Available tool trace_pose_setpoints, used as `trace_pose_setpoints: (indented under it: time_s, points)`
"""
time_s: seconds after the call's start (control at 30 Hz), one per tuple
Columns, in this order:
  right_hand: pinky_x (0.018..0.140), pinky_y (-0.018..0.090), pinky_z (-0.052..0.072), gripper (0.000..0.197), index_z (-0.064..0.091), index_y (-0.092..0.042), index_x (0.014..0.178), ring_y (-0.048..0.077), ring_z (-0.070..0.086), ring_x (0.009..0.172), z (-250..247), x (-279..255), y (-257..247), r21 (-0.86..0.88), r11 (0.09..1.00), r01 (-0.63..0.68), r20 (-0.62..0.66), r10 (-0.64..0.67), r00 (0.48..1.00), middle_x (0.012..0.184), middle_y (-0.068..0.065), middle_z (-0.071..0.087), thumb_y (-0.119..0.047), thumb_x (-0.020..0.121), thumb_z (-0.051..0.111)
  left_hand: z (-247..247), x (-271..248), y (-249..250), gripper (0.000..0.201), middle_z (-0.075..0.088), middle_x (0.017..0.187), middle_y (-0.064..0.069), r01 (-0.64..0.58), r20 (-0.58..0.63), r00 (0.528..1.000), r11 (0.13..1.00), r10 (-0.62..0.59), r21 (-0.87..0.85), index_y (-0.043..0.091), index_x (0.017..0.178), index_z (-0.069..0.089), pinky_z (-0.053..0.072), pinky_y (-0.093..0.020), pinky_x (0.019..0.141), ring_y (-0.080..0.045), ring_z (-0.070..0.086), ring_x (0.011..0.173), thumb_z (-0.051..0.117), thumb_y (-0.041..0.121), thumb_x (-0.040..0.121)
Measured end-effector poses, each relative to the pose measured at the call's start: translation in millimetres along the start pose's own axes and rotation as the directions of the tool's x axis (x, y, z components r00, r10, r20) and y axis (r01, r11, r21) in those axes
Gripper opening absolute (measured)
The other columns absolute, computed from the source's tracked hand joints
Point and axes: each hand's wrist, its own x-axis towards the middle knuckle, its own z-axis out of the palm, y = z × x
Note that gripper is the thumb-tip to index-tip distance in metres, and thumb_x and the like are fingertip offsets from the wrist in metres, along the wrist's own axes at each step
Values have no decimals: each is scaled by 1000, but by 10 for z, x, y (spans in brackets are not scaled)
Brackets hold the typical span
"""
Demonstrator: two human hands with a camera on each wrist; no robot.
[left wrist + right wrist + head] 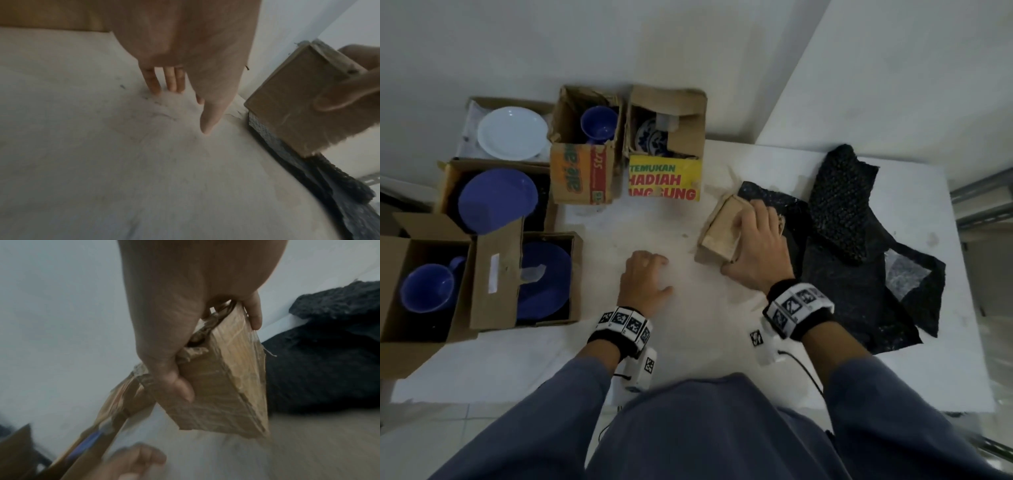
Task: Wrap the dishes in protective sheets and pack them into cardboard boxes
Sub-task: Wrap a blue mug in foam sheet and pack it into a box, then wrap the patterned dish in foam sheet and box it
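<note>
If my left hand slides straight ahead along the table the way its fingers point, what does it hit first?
Probably the yellow box. The left hand rests on bare table, fingers pointing roughly at it, with nothing between; the exact line is uncertain.

The head camera looks steeply down from above the white table. Each wrist camera sits low and close, facing along its fingers — all three share the small cardboard box, tabletop and black sheets.
</note>
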Motion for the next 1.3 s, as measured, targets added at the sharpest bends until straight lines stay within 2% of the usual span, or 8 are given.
trace_pose_setpoints:
  time_s: [0.17, 0.47, 0.57, 0.77, 0.93, 1.03, 1.17, 1.3]
  points:
    - [87, 50, 45, 80, 41, -19, 110, 32, 36, 122, -256, 847, 237, 19, 1000, 5, -49, -4, 999, 131, 6, 38, -55, 45, 70, -63, 302, 67, 92, -11, 162, -13, 109, 64, 990, 976, -123, 189, 33, 140, 27, 7, -58, 119, -32, -13, 150, 80, 54, 68]
    - [108, 60, 29, 74, 42, -19, 114, 30, 35, 129, -314, 1974, 372, -46, 992, 115, 24, -114, 993, 134, 7, 40, -40, 51, 76, -93, 482, 134, 100, -26, 155, -14, 188, 166, 959, 956, -228, 227, 32, 135, 18, -10, -61, 116, -34, -32, 144, 84, 51, 61]
    - [116, 54, 23, 52, 47, -18, 108, 30, 47, 115, -264, 2151, 425, -40, 987, 158, -15, -159, 987, 116, 6, 51, -13, 60, 68, -118, 547, 168, 102, -28, 153, -15, 223, 190, 945, 948, -267, 225, 33, 129, 18, -14, -61, 114, -35, -36, 142, 87, 50, 56]
    - [97, 46, 40, 45, 59, -7, 107, 39, 51, 108, -147, 2011, 392, -33, 995, 99, -58, -100, 993, 120, 19, 50, -6, 63, 68, -131, 552, 198, 100, -33, 153, -16, 231, 212, 937, 947, -279, 224, 31, 127, 18, -16, -62, 114, -36, -38, 140, 87, 49, 57]
    - [75, 39, 49, 25, 60, -7, 100, 35, 59, 88, -30, 1671, 49, 276, 960, 43, -246, 27, 969, 100, 14, 60, -17, 79, 69, -128, 509, 145, 99, -39, 152, -15, 191, 246, 938, 955, -246, 227, 33, 131, 14, -18, -62, 113, -36, -42, 138, 82, 52, 62]
    - [72, 32, 51, 41, 47, -21, 129, 21, 64, 87, 71, 1526, -212, 522, 850, -67, 22, 66, 998, 99, 1, 63, -31, 92, 62, -154, 463, 116, 97, -40, 153, -12, 155, 252, 944, 961, -213, 231, 35, 135, 13, -20, -58, 113, -34, -42, 139, 79, 52, 67]
    - [84, 40, 49, 60, 31, -35, 149, 31, 60, 107, 177, 1569, -386, 217, 972, 85, 233, -136, 963, 127, 10, 59, -34, 94, 57, -260, 385, 33, 86, -31, 159, -5, 93, 232, 963, 977, -137, 193, 38, 138, 23, -13, -53, 119, -29, -31, 146, 77, 40, 72]
    - [91, 46, 52, 60, 35, -34, 147, 35, 58, 114, 179, 1579, -494, 232, 972, 26, 338, -106, 935, 133, 14, 57, -22, 93, 57, -429, 296, -100, 49, 1, 166, -2, 69, 222, 973, 998, -66, -7, 35, 121, 52, 4, -44, 123, -23, -4, 153, 74, 29, 77]
